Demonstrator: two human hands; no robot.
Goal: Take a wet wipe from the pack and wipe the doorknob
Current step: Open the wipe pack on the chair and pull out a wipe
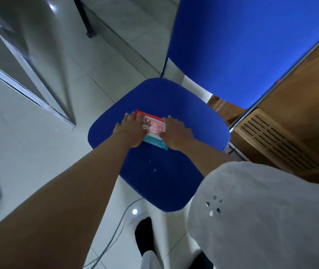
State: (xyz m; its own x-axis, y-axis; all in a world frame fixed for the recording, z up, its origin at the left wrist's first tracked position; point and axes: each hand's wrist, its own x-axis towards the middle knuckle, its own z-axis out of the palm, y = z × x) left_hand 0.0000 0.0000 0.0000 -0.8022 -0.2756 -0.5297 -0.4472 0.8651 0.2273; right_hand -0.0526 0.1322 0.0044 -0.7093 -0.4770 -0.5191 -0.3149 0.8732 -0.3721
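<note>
Your wet wipe pack (154,127) sits mid-frame on the blue chair seat (160,171). Your left hand (129,131) presses its left end, fingers spread flat. Your right hand (176,133) covers the right end, and I can't tell if it's pinching anything.

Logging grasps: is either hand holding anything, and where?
Left hand and right hand rest on opposite ends of the wipe pack; grip cannot be told.
</note>
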